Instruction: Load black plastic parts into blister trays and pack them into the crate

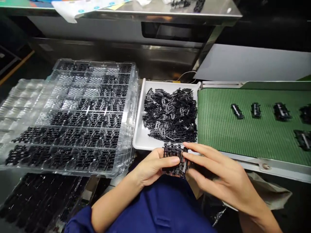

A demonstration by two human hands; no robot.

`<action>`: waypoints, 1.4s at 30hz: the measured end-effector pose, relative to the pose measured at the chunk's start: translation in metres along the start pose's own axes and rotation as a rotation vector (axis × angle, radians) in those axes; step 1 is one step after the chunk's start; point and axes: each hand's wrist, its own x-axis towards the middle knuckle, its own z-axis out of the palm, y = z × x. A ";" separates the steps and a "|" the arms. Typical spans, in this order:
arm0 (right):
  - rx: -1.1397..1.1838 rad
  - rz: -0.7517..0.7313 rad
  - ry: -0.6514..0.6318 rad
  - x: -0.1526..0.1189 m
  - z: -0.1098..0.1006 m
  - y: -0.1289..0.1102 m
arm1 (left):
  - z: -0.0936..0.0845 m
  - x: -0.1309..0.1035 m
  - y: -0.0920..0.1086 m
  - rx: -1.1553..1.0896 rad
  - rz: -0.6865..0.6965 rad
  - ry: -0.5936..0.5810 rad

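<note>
A bundle of small black plastic parts, lined up side by side, is held in front of my body at the near edge of the white tray. My left hand wraps round it from the left, with the thumb lying across the front. From the right, my right hand has its fingertips on the upper and right side of the bundle, fingers bent round that end. Just beyond both hands, a loose heap of similar black parts fills most of the tray.
On the left, stacked clear plastic blister trays have compartments, many filled with rows of black parts. A green conveyor belt at right carries several spaced-out black parts. A metal shelf crosses the back. More dark filled trays sit at lower left.
</note>
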 end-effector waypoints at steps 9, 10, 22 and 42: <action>0.456 0.157 0.088 0.014 0.037 -0.017 | -0.023 -0.037 0.007 -0.031 0.177 0.096; 0.515 0.158 0.106 0.015 0.040 -0.018 | -0.025 -0.040 0.008 -0.057 0.165 0.089; 0.424 0.137 0.017 0.026 0.062 -0.028 | -0.037 -0.057 0.015 0.005 0.196 0.079; -0.480 1.066 0.342 0.021 -0.057 0.171 | -0.007 -0.022 0.007 0.071 0.106 0.175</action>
